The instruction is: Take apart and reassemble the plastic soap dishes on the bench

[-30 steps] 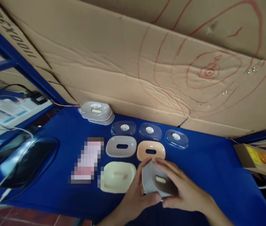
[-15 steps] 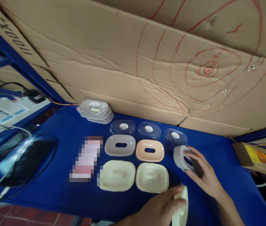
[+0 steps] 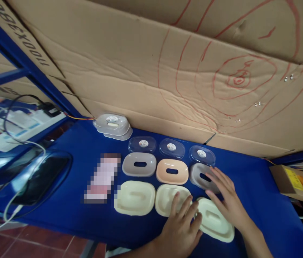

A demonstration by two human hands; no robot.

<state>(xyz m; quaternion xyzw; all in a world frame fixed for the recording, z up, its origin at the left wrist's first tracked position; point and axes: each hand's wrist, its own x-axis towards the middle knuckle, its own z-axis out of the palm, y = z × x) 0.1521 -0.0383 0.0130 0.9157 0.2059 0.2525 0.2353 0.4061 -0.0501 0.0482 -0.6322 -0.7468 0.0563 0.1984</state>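
Three cream dishes, a left one (image 3: 134,198), a middle one (image 3: 164,200) and a right one (image 3: 216,220), lie in the front row. My left hand (image 3: 182,224), fingers spread, is over the middle dish and beside the right one. My right hand (image 3: 228,200) has its fingers apart at the right grey slotted tray (image 3: 198,175). Farther left are a peach slotted tray (image 3: 172,180) and another grey slotted tray (image 3: 139,172). Behind them lie three clear lids (image 3: 142,149), each with a round sticker.
A stack of grey containers (image 3: 114,126) stands at the back left by the cardboard wall (image 3: 108,82). Farther left are a black phone (image 3: 42,179), cables and a power strip (image 3: 25,129). An open cardboard box (image 3: 283,179) is at the right.
The right cream dish went from upright in my left hand to flat on the blue surface, and that hand opened. The right grey tray was tilted and now lies flat; my right hand loosened.
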